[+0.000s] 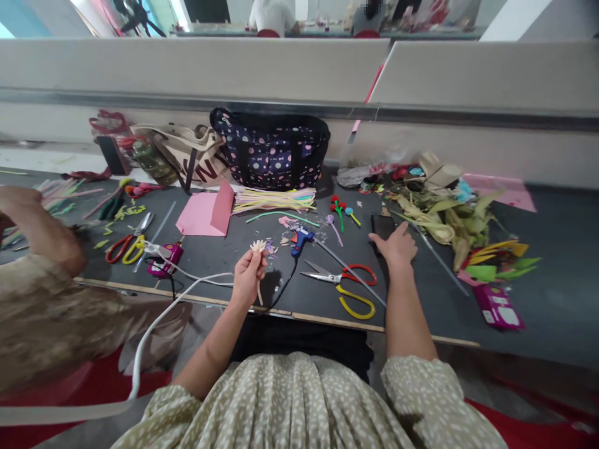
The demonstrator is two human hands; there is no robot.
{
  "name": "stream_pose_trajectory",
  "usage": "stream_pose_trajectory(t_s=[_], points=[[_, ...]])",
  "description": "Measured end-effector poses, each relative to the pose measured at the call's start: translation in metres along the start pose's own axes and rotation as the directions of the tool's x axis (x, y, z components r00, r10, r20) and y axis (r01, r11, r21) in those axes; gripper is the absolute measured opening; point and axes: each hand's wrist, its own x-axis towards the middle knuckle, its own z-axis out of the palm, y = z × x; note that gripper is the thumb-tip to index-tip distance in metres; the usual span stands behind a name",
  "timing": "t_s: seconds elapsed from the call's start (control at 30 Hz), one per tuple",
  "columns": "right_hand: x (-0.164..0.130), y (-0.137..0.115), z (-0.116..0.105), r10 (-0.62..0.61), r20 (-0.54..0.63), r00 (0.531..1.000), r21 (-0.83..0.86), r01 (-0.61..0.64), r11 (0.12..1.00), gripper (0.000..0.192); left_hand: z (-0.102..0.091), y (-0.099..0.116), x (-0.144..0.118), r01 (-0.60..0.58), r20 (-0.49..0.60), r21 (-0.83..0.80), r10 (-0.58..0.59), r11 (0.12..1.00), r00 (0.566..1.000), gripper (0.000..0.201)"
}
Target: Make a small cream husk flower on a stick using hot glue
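Observation:
My left hand [248,273] is closed around the stem of a small cream paper flower [258,247], held upright above the near edge of the dark table [552,262]. My right hand [397,246] lies further right, index finger stretched out and touching a black phone [381,224] that lies flat. Between the hands lie a blue glue gun [299,240] with a black cord, a long grey stick and red-and-yellow scissors [349,287].
A polka-dot bag [271,149] and a beige tote [187,153] stand at the back. Pink paper [208,212], pastel strips [276,199], corn husks [444,218] and a purple glue gun [163,259] lie around. Another person's arm [42,237] works at the left.

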Motion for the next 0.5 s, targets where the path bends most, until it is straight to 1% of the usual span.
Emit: stream_pose_trajectory(t_s=[0.07,0.13,0.2,0.3,0.4,0.47,0.5], points=[[0.015,-0.008,0.005,0.058,0.072,0.996,-0.021,-0.057,0.998,0.111,-0.001,-0.001,0.002,-0.006,0.003,-0.005,0.006,1.0,1.0,0.04],[0.027,-0.015,0.009,0.127,0.149,0.981,-0.042,-0.122,0.992,0.114,-0.003,-0.002,0.004,-0.007,0.001,-0.004,0.007,1.0,1.0,0.04],[0.035,-0.02,0.012,0.169,0.195,0.966,-0.055,-0.161,0.985,0.117,-0.007,-0.003,0.007,-0.002,0.0,0.002,0.002,1.0,1.0,0.041],[0.041,-0.021,0.013,0.167,0.188,0.968,-0.048,-0.161,0.986,0.118,-0.013,-0.006,0.012,0.011,-0.007,0.011,-0.011,1.0,1.0,0.042],[0.045,-0.017,0.01,0.166,0.181,0.969,-0.018,-0.166,0.986,0.117,-0.019,-0.01,0.02,0.033,0.003,0.008,-0.033,0.999,0.999,0.042],[0.049,-0.016,0.007,0.166,0.176,0.97,0.028,-0.174,0.984,0.115,-0.022,-0.014,0.025,0.045,0.015,0.002,-0.045,0.999,0.999,0.041],[0.051,-0.017,0.005,0.136,0.15,0.979,0.071,-0.148,0.986,0.113,-0.023,-0.016,0.028,0.049,0.021,0.001,-0.049,0.999,0.999,0.042]])
